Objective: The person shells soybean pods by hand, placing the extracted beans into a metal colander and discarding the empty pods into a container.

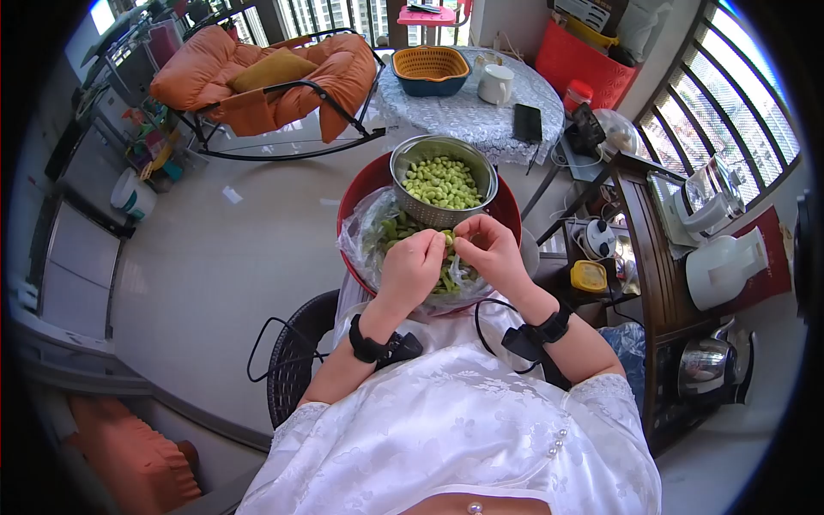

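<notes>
My left hand (410, 269) and my right hand (492, 252) meet over a red basin (347, 206), thumbs and fingertips pinched together. Between them is a small pale green broad bean (448, 238), gripped from both sides. Green bean pods (452, 276) lie below in a clear plastic bag (360, 230) inside the basin. Just beyond my fingers, a perforated metal colander (415, 208) rests at the basin's far side, with many shelled beans (442, 182) in it. My fingers partly hide the bean and the pods.
Behind the basin, a lace-covered round table (399, 107) bears a yellow-and-blue basket (431, 73), a white mug (495, 84) and a phone (527, 123). On the right stands a dark wooden cabinet (652, 257) with a white jug (725, 268). An orange rocking chair (257, 81) is at the back left.
</notes>
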Motion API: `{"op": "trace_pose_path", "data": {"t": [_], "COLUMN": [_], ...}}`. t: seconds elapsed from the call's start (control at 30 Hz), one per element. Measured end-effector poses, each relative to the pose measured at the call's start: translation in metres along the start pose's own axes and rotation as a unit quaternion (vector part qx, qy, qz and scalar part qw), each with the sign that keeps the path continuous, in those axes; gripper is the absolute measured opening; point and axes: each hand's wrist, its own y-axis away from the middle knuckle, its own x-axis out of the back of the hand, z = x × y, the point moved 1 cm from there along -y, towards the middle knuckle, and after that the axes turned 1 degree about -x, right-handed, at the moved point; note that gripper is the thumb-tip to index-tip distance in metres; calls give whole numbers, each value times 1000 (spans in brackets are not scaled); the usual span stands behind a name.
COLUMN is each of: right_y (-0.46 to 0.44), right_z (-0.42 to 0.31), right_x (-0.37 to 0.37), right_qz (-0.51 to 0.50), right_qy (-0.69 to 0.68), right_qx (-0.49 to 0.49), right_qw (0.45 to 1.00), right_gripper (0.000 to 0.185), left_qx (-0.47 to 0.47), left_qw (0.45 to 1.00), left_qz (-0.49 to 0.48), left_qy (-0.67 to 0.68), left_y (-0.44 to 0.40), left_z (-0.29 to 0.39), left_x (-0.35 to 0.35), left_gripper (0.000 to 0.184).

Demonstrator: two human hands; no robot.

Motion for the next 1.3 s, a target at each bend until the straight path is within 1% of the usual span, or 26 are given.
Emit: {"op": "trace_pose_path", "data": {"t": [0.07, 0.1, 0.17, 0.2, 0.27, 0.4, 0.47, 0.5, 0.57, 0.6, 0.67, 0.8, 0.87, 0.9, 0.97, 1.1, 1.17, 1.2, 1.27, 1.3], "right_y": [4, 4, 7, 8, 7, 0, -1, -1, -2, -3, -5, -16, -24, -26, -26, -18, -19, -18, -13, -10], "right_z": [-12, -20, -27, -26, -25, -20, -21, -21, -17, -16, -13, -12, -14, -19, -32, -39, -34, -34, -33, -33], "right_x": [0, 4, 2, 2, 5, 10, 15, 16, 17, 18, 20, 26, 28, 25, 18, 16, 24, 24, 22, 19], "right_qz": [41, 41, 3, 3, -6, -3, -32, -31, -31, -31, -32, -24, 1, 1, 60, 58, 30, 30, -33, -33], "right_qy": [87, 99, 148, 148, 130, 78, 32, 32, -29, -29, -118, -145, -146, -147, -139, -153, -69, -69, 40, 41], "right_qx": [73, 74, 107, 106, 73, 63, -44, -44, -78, -78, -113, -93, -47, -47, -45, -22, -36, -36, -63, -63], "right_qw": [993, 991, 983, 983, 989, 995, 998, 998, 996, 996, 986, 985, 988, 988, 987, 986, 997, 997, 997, 997], "right_gripper": [15, 15, 11, 11, 12, 18, 18, 18, 18, 18, 19, 20, 24, 24, 27, 29, 27, 27, 23, 23], "left_qx": [-17, -20, -21, -20, -34, -69, -51, -51, -44, -43, -48, -38, -30, -29, -21, -29, 3, 2, -4, -4], "left_qw": [999, 999, 998, 998, 998, 996, 998, 998, 999, 999, 999, 999, 999, 999, 999, 999, 1000, 1000, 999, 999], "left_qz": [13, 18, 34, 33, 30, 33, 16, 16, 7, 7, 7, -7, -12, -11, -25, -19, -24, -24, -5, -5], "left_qy": [-43, -32, -41, -40, -52, -55, -42, -42, -27, -27, -25, -36, -26, -27, -22, -10, 11, 11, 49, 49], "left_y": [0, -2, 0, 0, -1, -1, 0, 0, 0, 0, 0, 1, 1, 1, 1, 1, -1, -1, -2, -2], "left_z": [0, 1, 2, 4, 6, 3, 5, 6, 6, 6, 6, 10, 9, 8, 8, 5, 1, 1, 1, 0], "left_x": [-1, -6, -5, -5, -3, -5, -4, -4, -3, -3, -3, -1, -2, -2, -3, -3, -4, -4, -3, -3], "left_gripper": [28, 28, 28, 28, 25, 27, 27, 27, 27, 27, 28, 29, 30, 30, 29, 30, 28, 28, 26, 26]}}
